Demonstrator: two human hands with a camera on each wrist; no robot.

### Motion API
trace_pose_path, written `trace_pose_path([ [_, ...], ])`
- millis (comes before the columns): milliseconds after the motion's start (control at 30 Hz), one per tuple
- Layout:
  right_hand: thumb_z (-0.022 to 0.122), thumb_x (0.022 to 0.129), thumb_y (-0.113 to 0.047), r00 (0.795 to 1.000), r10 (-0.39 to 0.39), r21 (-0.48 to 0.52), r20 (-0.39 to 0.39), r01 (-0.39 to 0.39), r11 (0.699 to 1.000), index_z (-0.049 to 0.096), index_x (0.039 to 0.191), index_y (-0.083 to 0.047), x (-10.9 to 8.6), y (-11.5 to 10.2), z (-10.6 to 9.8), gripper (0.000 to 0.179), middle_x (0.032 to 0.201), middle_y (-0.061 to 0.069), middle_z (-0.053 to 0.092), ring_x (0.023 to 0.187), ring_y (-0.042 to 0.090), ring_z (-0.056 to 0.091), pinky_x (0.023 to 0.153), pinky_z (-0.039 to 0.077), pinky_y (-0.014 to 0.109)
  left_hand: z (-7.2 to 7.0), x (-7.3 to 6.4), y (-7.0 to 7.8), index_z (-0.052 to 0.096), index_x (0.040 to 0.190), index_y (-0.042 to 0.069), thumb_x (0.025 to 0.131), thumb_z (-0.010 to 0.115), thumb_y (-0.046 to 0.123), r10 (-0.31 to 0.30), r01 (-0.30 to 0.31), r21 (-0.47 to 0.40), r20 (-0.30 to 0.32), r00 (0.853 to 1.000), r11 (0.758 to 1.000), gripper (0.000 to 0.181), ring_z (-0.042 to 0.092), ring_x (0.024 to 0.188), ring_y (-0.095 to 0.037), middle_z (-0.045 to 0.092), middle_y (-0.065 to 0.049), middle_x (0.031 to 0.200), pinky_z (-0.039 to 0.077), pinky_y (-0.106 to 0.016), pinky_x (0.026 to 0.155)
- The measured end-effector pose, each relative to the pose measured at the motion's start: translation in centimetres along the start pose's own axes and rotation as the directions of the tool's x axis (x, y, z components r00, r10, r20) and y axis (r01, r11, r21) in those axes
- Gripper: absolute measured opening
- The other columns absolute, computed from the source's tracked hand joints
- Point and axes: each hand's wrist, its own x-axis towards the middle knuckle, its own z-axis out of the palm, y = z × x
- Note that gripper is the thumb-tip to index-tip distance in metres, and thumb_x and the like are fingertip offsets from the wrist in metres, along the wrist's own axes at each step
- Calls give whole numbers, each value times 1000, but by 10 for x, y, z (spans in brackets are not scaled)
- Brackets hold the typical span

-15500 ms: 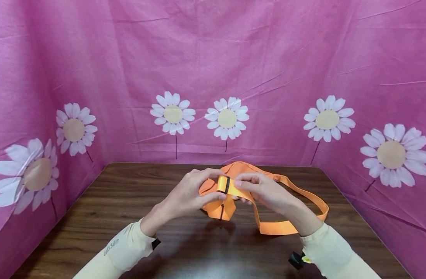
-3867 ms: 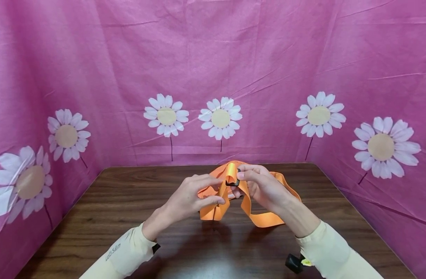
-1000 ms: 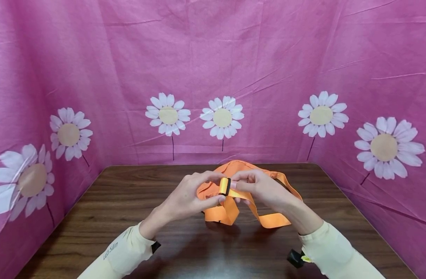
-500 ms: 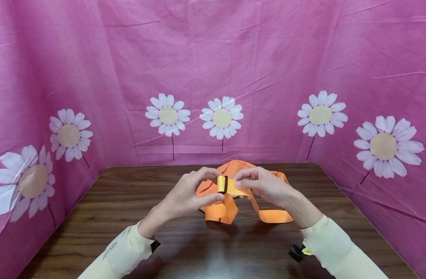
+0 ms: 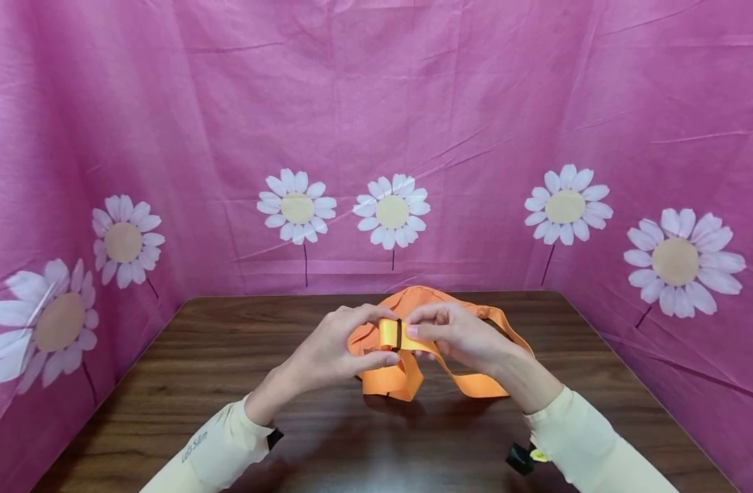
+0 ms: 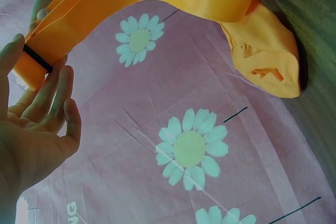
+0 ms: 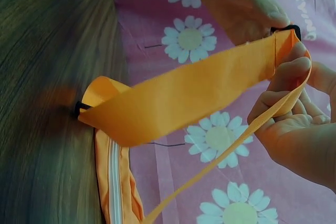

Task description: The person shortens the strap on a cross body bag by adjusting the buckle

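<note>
In the head view, an orange bag (image 5: 416, 298) lies on the table behind both hands. Its long orange strap (image 5: 475, 385) runs through a black slider buckle (image 5: 398, 335), raised above the table. My left hand (image 5: 333, 346) holds the buckle end between thumb and fingers, where the strap folds into a small loop (image 5: 387, 333). Just right of the buckle, my right hand (image 5: 468, 335) pinches the strap between thumb and fingers. In the right wrist view, a second black buckle (image 7: 80, 109) sits low on the strap, beside the bag's white zipper (image 7: 114, 182).
The brown wooden table (image 5: 210, 356) spreads under the hands. A pink cloth (image 5: 475, 103) printed with white daisies surrounds it at the back and both sides. A black wrist device (image 5: 520, 457) shows beneath the right sleeve.
Some seconds ago my right hand held the buckle; now my left hand has it and my right pinches the strap. Within the last second, the right hand slid slightly right along it, then back.
</note>
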Motion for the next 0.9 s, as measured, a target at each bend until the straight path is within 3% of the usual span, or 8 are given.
trace_pose_path([
  [267, 60, 103, -12, 1000, 9, 11, -15, -9, 1000, 72, 109, -2, 0, -1, 2, 16, 86, 8, 63, 70, 20, 53, 70, 46, 31, -2, 0, 0, 66, 128, 17, 85, 85, 35, 13, -13, 41, -6, 1000, 999, 50, 62, 96, -10, 68, 17, 111, 44, -39, 90],
  [500, 54, 104, -6, 998, -49, 20, 45, 48, 999, 70, 116, 1, -2, 3, -16, 21, 89, 8, 63, 72, 21, 54, 69, 47, 32, -7, 0, -1, 66, 128, 14, 85, 86, 30, 25, -23, 55, -47, 999, 998, 50, 61, 92, -10, 70, 11, 117, 48, -36, 82],
  [767, 58, 101, -6, 998, -44, -1, 38, 45, 999, 69, 112, 2, -3, 6, -21, 18, 87, 9, 63, 71, 24, 51, 69, 46, 34, -8, 1, -1, 66, 127, 15, 84, 87, 31, -30, 29, -10, -46, 998, 1000, 50, 64, 88, -8, 70, 15, 109, 51, -31, 80],
  [900, 59, 101, -6, 998, -52, -36, 40, 53, 998, 69, 113, 3, -2, 4, -16, 18, 83, 13, 64, 70, 25, 53, 68, 47, 34, -7, 1, -1, 67, 125, 16, 82, 88, 33, -32, 31, -13, -52, 998, 999, 51, 61, 78, -7, 70, 17, 102, 49, -27, 72],
])
